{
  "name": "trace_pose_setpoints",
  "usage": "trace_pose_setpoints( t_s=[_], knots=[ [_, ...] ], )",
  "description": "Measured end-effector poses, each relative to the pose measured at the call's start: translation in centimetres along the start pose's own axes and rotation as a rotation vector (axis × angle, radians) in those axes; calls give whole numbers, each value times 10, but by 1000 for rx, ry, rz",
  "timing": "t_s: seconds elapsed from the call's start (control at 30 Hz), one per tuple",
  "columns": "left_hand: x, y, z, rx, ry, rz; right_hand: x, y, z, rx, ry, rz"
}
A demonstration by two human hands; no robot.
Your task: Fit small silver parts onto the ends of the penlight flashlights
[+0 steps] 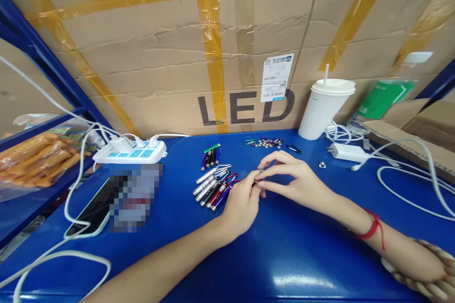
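Note:
My left hand point(243, 203) and my right hand point(293, 177) meet over the middle of the blue table. Both are closed, their fingertips pressed together around a small dark thing that they mostly hide, so I cannot make out its kind. Just left of my left hand lies a row of small metallic pen-like tubes point(209, 191) in silver, black, red and purple, with carabiner clips point(223, 167) at their far ends. Behind these is a second group of short tubes point(211, 157), a green one lying across the top. Beyond my fingers sits a cluster of small metal parts point(266, 142) with coloured carabiners.
A white power strip point(151, 152) and a phone point(95, 208) lie on the left, with white cables around them. At the right stand a lidded white cup point(322, 111) and a charger point(350, 152) with its cord. A large taped carton point(170, 57) walls off the back.

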State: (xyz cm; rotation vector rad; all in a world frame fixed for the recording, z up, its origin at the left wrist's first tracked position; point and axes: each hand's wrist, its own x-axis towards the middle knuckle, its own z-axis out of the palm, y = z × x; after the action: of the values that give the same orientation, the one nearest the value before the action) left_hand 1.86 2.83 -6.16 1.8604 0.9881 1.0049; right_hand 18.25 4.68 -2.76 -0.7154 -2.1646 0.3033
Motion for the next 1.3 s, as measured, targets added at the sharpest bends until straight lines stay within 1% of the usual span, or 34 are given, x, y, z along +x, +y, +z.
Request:
trace_pose_setpoints(
  t_s=[0.2,0.27,0.47,0.63,0.8,0.9,0.97,1.0,1.07,1.13,1.2,1.3],
  knots=[
    [2,0,0,39,8,-24,-3,-1,-2,-269,-20,-151],
    [2,1,0,40,6,-30,-3,-2,-3,-330,-12,-180],
    [2,5,-1,-7,5,-68,0,-1,-6,-283,186,-174],
    [1,7,-1,-32,18,-54,-1,-1,-3,-182,179,-156],
    [1,9,-2,-13,10,-30,2,-9,-6,-22,91,-57],
    [1,10,-3,3,18,-39,5,-5,-16,-16,107,39],
    [0,10,-3,1,25,-45,5,4,-25,-106,98,162],
    [0,10,-3,-8,28,-48,4,10,-29,-184,47,235],
    [-1,10,-2,-42,40,-59,0,23,-36,-393,-132,363],
    [-2,9,-2,-72,59,-67,-5,35,-39,-537,-271,458],
    [-2,9,-1,-88,76,-63,-9,45,-41,-581,-308,492],
    [-3,8,0,-113,85,-53,-14,54,-40,-608,-292,509]
  ],
)
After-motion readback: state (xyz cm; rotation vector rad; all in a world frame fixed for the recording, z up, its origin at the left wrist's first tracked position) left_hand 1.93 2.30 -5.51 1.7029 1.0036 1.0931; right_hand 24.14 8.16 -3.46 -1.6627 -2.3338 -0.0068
